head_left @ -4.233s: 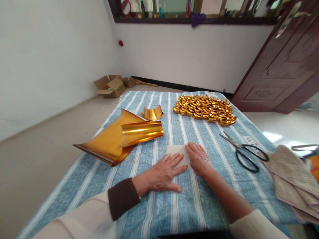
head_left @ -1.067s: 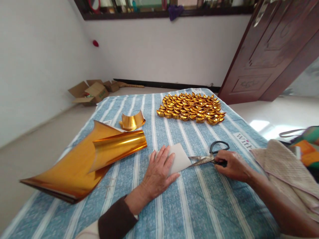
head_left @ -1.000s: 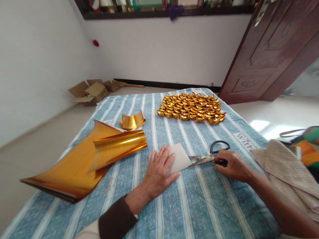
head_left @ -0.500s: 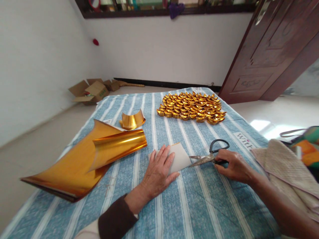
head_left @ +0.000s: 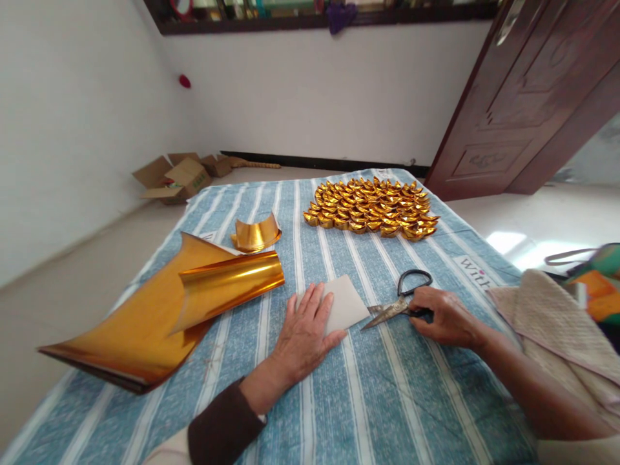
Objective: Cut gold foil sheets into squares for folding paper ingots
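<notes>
My left hand (head_left: 304, 329) lies flat with its fingers stretched out, pressing on a folded piece of paper (head_left: 346, 302) whose pale grey back faces up. My right hand (head_left: 443, 316) is closed around the lower handle of a pair of black-handled scissors (head_left: 389, 311). The scissor blades are slightly parted, with their tips at the right corner of the paper. Left of my left hand, a curled sheet of gold foil paper (head_left: 232, 278) rests on larger gold sheets (head_left: 130, 323). A small curved stack of gold paper (head_left: 256, 234) stands behind them.
Many folded gold paper ingots (head_left: 371, 208) stand in rows at the far side of the blue striped tablecloth (head_left: 387, 400). A beige quilted cloth (head_left: 557, 323) lies at the right edge. Cardboard boxes (head_left: 181, 177) sit on the floor; a brown door (head_left: 513, 103) stands back right.
The scissors and my right hand have shifted slightly left, and the blade tips have come to the paper's corner. My left hand has slid a little left on the paper.
</notes>
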{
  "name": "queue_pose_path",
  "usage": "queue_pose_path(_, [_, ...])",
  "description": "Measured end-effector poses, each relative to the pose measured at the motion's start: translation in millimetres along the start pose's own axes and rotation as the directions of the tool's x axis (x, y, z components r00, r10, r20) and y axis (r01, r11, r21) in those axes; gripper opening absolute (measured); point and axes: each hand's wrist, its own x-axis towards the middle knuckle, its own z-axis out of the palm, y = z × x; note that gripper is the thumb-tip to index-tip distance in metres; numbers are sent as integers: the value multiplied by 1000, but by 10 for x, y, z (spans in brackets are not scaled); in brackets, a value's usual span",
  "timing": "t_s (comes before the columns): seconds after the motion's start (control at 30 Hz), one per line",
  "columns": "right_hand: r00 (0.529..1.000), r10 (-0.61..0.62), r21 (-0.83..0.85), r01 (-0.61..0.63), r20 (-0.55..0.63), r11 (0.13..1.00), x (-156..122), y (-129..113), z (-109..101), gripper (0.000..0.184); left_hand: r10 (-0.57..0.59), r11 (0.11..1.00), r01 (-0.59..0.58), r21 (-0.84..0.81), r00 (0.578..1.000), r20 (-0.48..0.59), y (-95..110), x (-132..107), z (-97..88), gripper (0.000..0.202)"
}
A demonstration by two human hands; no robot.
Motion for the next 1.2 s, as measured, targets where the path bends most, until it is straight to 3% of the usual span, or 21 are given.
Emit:
queue_pose_path(0.27, [997,-71,-37,71,9,997,36,-64,-1,6,-4,998,2,61,999,40,65,28,-60,62])
queue_pose_path(0.57, [988,-150,-119,145,-39,982,50,-114,64,9,-3,1000,2,11,997,79,121,135,-141,54])
queue_pose_path(0.8, [977,-208,-247,192,-43,950,17,-152,118,23,-4,1000,2,11,991,137,127,185,-44,48])
queue_pose_path(1.0, [966,-260,-427,239,10,872,-4,-186,170,38,-11,1000,13,-11,987,159,89,168,63,49])
queue_pose_path(1.2, [942,-336,-449,300,-1,842,-6,-178,197,44,-23,999,32,-42,980,196,73,156,93,52])
